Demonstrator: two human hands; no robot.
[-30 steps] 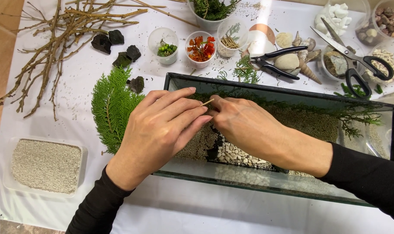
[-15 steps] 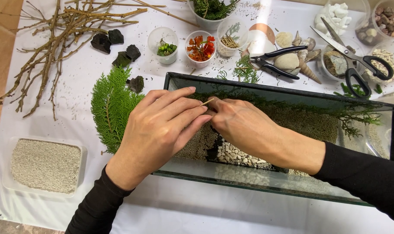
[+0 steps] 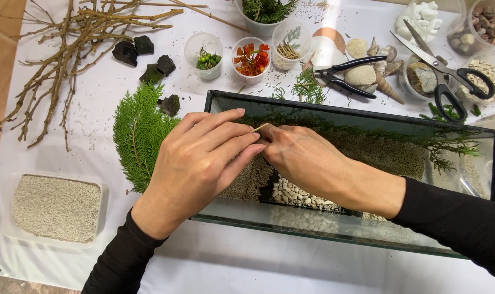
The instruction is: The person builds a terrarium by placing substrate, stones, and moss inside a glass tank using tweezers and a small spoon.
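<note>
My left hand and my right hand meet over the left part of a long glass tank. Between the fingertips of both hands sits a thin pale stick; its lower end is hidden by the fingers. The tank holds brownish gravel, a patch of white pebbles just below my right hand, and green fern-like sprigs along its far side. Both arms wear black sleeves.
A green conifer frond lies left of the tank, dry branches and dark rocks beyond it. A tray of sand sits front left. Small cups, shells, black pliers and scissors line the back.
</note>
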